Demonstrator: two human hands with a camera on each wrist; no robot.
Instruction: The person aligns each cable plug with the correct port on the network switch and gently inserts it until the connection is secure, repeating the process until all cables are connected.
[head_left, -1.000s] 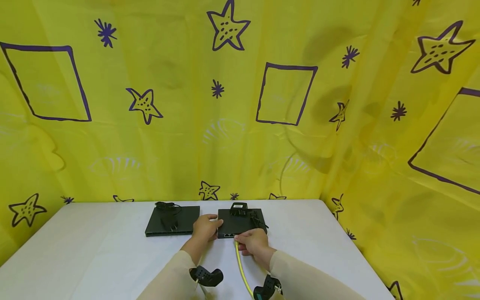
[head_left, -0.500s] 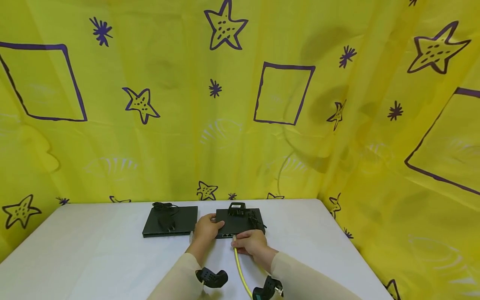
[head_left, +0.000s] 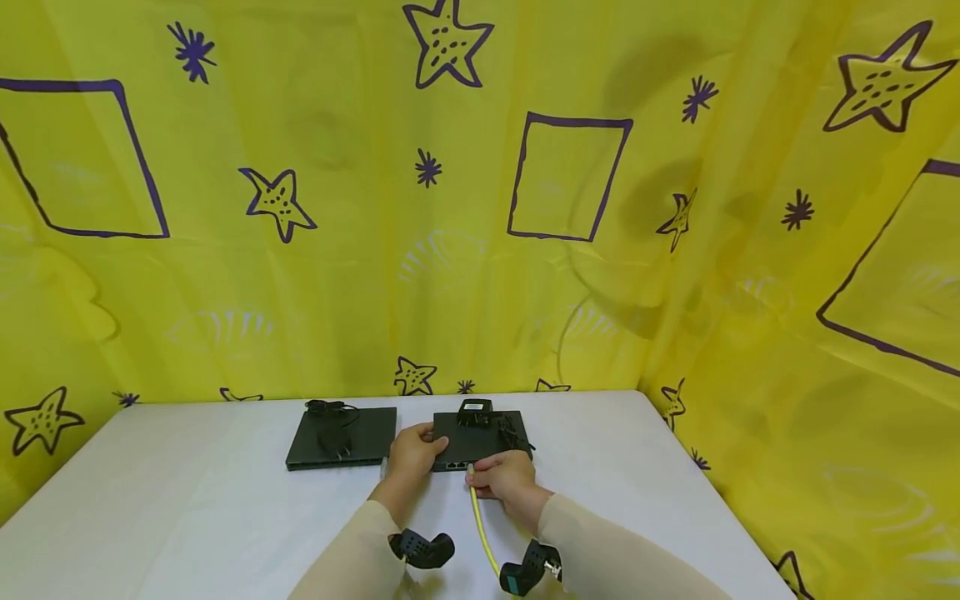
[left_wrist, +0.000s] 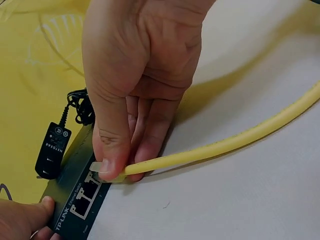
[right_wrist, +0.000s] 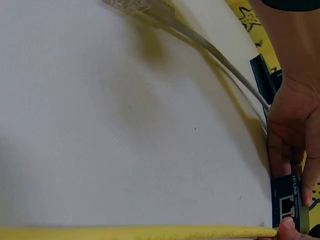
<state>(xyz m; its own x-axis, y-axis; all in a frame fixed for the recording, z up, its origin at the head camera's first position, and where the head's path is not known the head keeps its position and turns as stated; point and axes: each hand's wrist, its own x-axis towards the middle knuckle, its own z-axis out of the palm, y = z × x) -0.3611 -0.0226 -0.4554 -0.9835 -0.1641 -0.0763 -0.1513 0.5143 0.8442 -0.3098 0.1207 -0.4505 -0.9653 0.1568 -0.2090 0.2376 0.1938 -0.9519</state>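
A black TP-LINK Ethernet switch (head_left: 452, 452) lies on the white table. My left hand (head_left: 409, 456) holds its left end, thumb on top. With my right hand (head_left: 508, 480) I pinch the plug end of a yellow network cable (head_left: 483, 531) at the switch's front. In the left wrist view, the clear plug (left_wrist: 99, 167) sits right at the row of ports, its inner end hidden behind my thumb. Two open ports (left_wrist: 85, 199) show beside it. The yellow cable (right_wrist: 135, 233) trails toward the near side of the table.
A black NETGEAR power adapter (left_wrist: 52, 150) with a bundled cord rests on the switch. To the left lies another flat black box (head_left: 369, 435), with a coiled cord and adapter. A pale grey cable (right_wrist: 220, 56) runs by my left wrist. A yellow curtain (head_left: 360, 275) stands behind the table.
My left hand has shifted so that its thumb lies further onto the switch's top. The right hand keeps pinching the plug at the front. The head view has shifted slightly.
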